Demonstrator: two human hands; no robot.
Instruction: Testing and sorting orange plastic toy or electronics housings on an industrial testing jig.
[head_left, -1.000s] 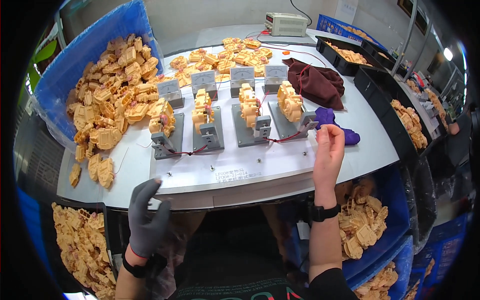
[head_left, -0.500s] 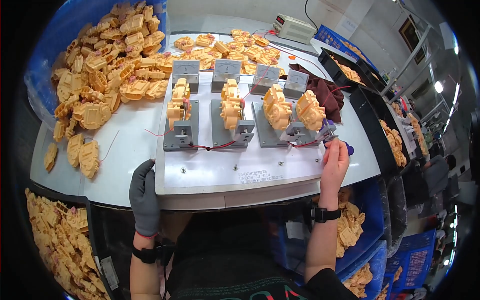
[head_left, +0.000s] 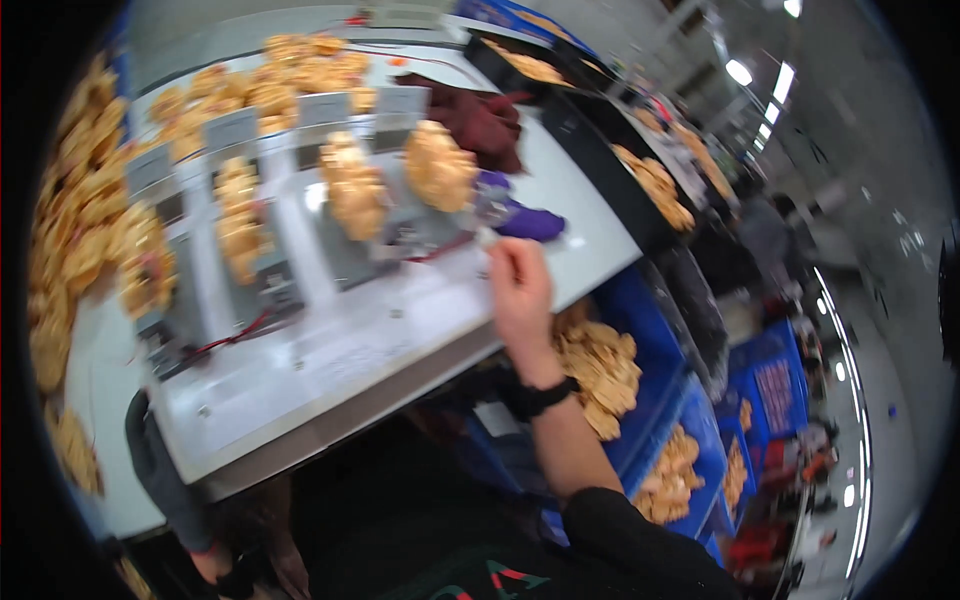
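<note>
My right hand [head_left: 522, 285], bare with a dark wristband, has its fingertips pinched together at the front of the rightmost test fixture, near its metal clamp [head_left: 490, 207]. Blur hides what lies between the fingertips. In that fixture stands a yellow-orange plastic moulded part [head_left: 440, 168]. Similar parts occupy the other grey fixtures [head_left: 290, 245] in the row, with meters [head_left: 230, 130] behind them and red and black wires in front. My left hand [head_left: 155, 450], in a grey glove, rests with fingers extended beside the left front corner of the white board [head_left: 330, 395].
Loose plastic parts [head_left: 75, 235] are heaped at the left and spread behind the meters. A dark red cloth [head_left: 470, 120] and a purple item [head_left: 535, 223] lie to the right. Black trays [head_left: 610, 160] line the right edge; blue bins [head_left: 650, 400] of parts stand below.
My view has swung right and tilted, so the board now appears further left and slanted. The right hand stays by the rightmost fixture, the left by the board's corner.
</note>
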